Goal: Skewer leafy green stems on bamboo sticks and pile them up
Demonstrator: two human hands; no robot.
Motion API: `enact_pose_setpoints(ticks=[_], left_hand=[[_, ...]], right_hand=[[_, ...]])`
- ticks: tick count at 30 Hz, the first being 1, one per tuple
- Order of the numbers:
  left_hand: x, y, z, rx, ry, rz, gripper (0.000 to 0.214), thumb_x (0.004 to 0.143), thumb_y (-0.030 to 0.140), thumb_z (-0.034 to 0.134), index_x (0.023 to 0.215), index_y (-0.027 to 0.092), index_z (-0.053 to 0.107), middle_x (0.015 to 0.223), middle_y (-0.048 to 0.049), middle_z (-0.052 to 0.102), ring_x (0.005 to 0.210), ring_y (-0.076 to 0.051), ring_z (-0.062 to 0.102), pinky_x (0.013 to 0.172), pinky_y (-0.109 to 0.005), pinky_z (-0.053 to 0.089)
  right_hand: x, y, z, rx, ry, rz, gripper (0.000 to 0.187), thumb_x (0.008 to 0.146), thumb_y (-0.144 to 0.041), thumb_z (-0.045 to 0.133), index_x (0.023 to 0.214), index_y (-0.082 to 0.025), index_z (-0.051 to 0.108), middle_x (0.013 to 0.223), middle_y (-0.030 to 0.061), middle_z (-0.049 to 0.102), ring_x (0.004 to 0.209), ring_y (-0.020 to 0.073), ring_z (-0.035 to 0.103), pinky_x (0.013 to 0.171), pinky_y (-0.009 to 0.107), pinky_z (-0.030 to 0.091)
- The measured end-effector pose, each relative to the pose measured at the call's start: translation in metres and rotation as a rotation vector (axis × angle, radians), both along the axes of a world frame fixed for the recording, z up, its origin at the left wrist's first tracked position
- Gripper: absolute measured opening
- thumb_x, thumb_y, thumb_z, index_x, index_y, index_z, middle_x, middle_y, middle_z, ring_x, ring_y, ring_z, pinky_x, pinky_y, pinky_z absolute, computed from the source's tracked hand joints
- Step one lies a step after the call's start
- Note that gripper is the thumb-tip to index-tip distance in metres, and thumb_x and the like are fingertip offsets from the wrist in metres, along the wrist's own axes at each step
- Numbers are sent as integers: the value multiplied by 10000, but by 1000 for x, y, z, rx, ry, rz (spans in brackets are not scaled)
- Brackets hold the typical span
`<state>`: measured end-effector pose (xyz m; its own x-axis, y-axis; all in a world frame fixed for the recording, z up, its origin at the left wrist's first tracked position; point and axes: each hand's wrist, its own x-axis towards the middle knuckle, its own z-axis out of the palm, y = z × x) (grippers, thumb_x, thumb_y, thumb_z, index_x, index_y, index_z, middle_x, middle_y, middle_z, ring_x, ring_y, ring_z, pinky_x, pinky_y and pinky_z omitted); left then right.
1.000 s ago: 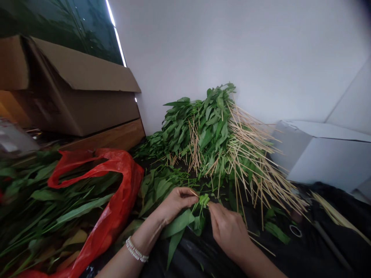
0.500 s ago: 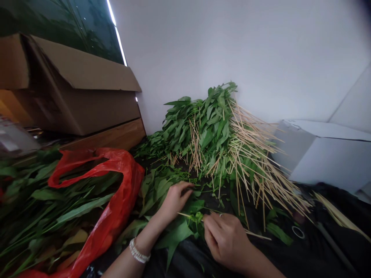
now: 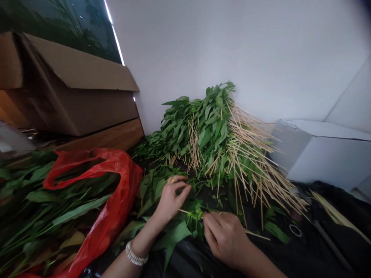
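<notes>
My right hand (image 3: 224, 237) is closed round a thin wooden skewer (image 3: 183, 211), whose pointed end sticks out to the left. Green stems and leaves (image 3: 196, 214) are threaded on the skewer, bunched against my right fingertips. My left hand (image 3: 173, 197), with a pearl bracelet at its wrist, hovers up and left of the skewer tip. Its fingers are loosely curved and apart, with nothing visible between them. Under and beyond it lie loose leafy greens (image 3: 150, 189). A broad leaf (image 3: 174, 235) spreads below the skewer.
A heap of skewered greens (image 3: 199, 119) leans against the white wall, bare skewer ends (image 3: 261, 166) fanning right. At left lies a red plastic bag (image 3: 121, 185) of leafy stems. A cardboard box (image 3: 87, 104) stands behind it, a white box (image 3: 327, 158) at right. Black plastic covers the surface.
My left hand has drawn back slightly from the loose leaves and turned, so its ring now shows. My right hand keeps its hold on the skewer in nearly the same place.
</notes>
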<state>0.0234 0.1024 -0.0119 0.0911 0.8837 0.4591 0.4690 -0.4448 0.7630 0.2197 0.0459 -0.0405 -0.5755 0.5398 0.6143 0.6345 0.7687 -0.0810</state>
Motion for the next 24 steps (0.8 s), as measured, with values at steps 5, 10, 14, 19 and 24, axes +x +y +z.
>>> enact_pose_setpoints(ticks=[5,10,14,19,24], left_hand=[[-4,-5,12,-313,-562,-201,212,776,291,602,607,164,620,1178,-101,624,1058,-275,567,946,-391,388],[-6,-3,11,-493,-947,-282,97,740,263,587,689,183,564,723,-37,681,843,-228,641,799,-345,458],[-3,-3,12,-440,-776,-148,157,776,350,591,785,196,559,543,38,566,654,-153,608,639,-235,414],[-1,-4,14,-447,-725,-142,433,849,543,443,921,156,623,551,19,543,647,-156,585,646,-242,421],[-4,1,11,-410,-824,-107,464,829,546,493,1039,159,637,949,-77,669,960,-216,598,828,-300,450]], right_hand=[[0,0,0,-3,5,-5,207,876,-127,346,808,-194,530,641,-2,513,556,147,449,552,296,272],[1,1,-1,-12,20,-41,221,880,-129,345,783,-192,533,617,-9,511,546,133,457,553,282,282],[3,4,-2,-24,84,-87,215,877,-125,359,791,-186,547,620,-10,528,558,121,485,570,267,297],[6,6,-3,-37,183,-150,198,875,-124,376,833,-179,562,657,-8,561,560,110,512,602,250,322],[5,6,-1,-56,182,-135,207,870,-118,375,807,-186,560,621,-19,546,550,105,511,592,240,321]])
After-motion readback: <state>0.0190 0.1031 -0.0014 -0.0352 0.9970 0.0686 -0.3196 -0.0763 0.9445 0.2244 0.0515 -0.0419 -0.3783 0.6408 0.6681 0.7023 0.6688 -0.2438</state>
